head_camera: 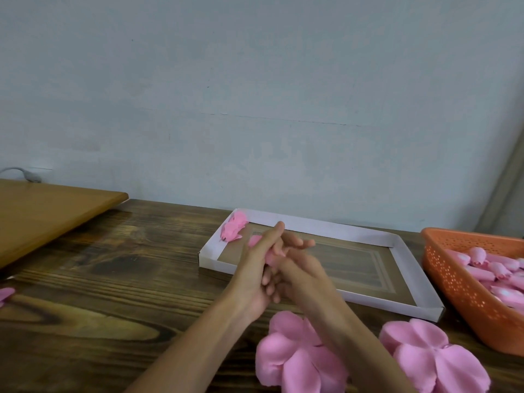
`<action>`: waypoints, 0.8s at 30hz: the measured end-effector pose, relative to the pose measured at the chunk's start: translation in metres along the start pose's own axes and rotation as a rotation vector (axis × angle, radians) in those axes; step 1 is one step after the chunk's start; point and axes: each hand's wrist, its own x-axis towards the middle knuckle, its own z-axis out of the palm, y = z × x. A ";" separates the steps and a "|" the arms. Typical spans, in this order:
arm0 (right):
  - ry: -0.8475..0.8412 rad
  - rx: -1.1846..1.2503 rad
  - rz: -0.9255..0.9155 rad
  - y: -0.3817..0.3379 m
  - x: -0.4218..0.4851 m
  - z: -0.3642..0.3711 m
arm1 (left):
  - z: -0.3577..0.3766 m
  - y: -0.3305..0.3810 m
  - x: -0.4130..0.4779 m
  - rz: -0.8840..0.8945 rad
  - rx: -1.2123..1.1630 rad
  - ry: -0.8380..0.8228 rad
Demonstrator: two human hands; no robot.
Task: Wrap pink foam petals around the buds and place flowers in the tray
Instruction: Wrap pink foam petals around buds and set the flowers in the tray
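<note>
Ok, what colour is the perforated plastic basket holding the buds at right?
Orange. The perforated plastic basket shows best at the far right of the head view.

Pink foam piece (255, 240) mostly hidden behind left hand (251, 275); orange basket (453, 279) cut off right.

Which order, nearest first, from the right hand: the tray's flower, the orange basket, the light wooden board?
From the right hand:
1. The flower, in the tray's far-left corner.
2. The orange basket, right side.
3. The light wooden board, far left.
</note>
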 end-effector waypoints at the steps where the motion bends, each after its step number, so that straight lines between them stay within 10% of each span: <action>1: 0.006 0.003 0.080 -0.003 0.002 -0.002 | 0.000 -0.001 0.000 -0.008 -0.014 -0.023; 8: 0.027 -0.091 -0.103 0.003 -0.005 -0.001 | 0.000 0.001 0.001 -0.030 -0.026 0.030; 24: 0.041 -0.070 0.094 -0.007 -0.001 0.006 | 0.002 0.002 -0.001 -0.054 0.010 0.033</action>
